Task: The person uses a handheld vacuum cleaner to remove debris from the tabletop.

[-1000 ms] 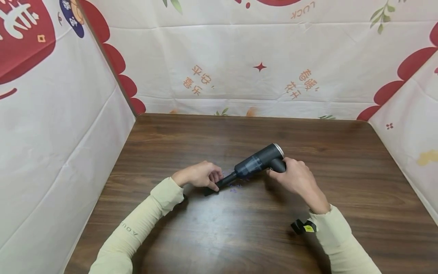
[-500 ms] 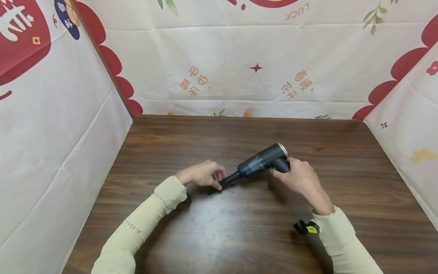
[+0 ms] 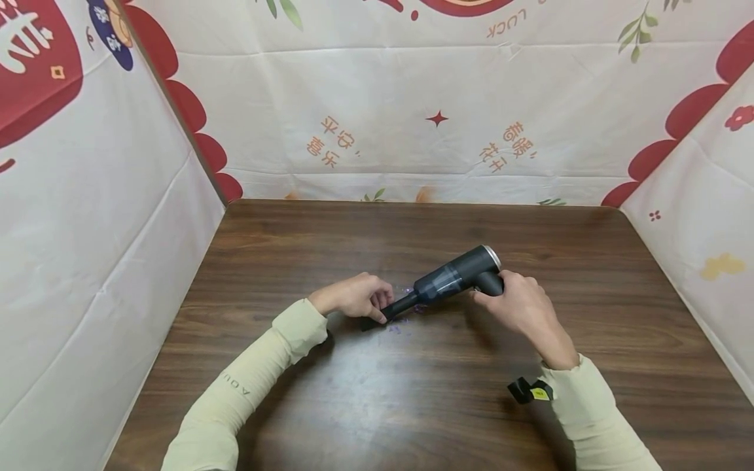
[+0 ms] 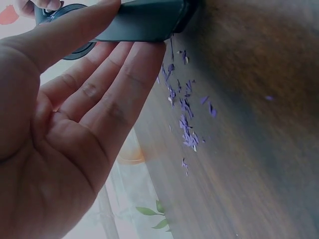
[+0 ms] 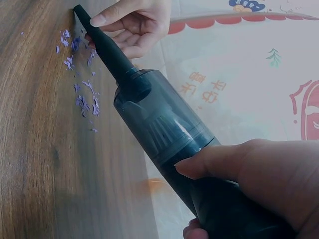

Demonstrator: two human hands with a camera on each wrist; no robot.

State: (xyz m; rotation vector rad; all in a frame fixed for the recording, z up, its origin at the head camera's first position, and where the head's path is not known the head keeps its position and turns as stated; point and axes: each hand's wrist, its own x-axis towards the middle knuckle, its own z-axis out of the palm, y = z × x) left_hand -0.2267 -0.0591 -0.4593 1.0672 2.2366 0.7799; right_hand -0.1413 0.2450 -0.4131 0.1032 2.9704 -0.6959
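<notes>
A black handheld vacuum cleaner (image 3: 456, 273) with a see-through dust cup (image 5: 159, 117) slants over the table, its slim nozzle (image 5: 107, 52) pointing down to the left. My right hand (image 3: 521, 311) grips the handle at the upper end. Down by the nozzle tip, my left hand (image 3: 359, 297) pinches the nozzle between thumb and fingers. In the left wrist view the thumb lies along one side of it and the fingertips along the other. Small purple scraps (image 4: 187, 134) are scattered on the wood beside and beneath the nozzle, partly hidden by it in the head view.
The brown wood-grain table (image 3: 377, 405) has rounded back corners. White printed cloth (image 3: 377, 85) hangs behind it and at both sides. A black wrist device with a yellow label (image 3: 538, 394) sits at the right sleeve.
The vacuum cleaner and both hands have shifted slightly to the right over the table. The head view has turned a little to the right. Both hands keep their hold.
</notes>
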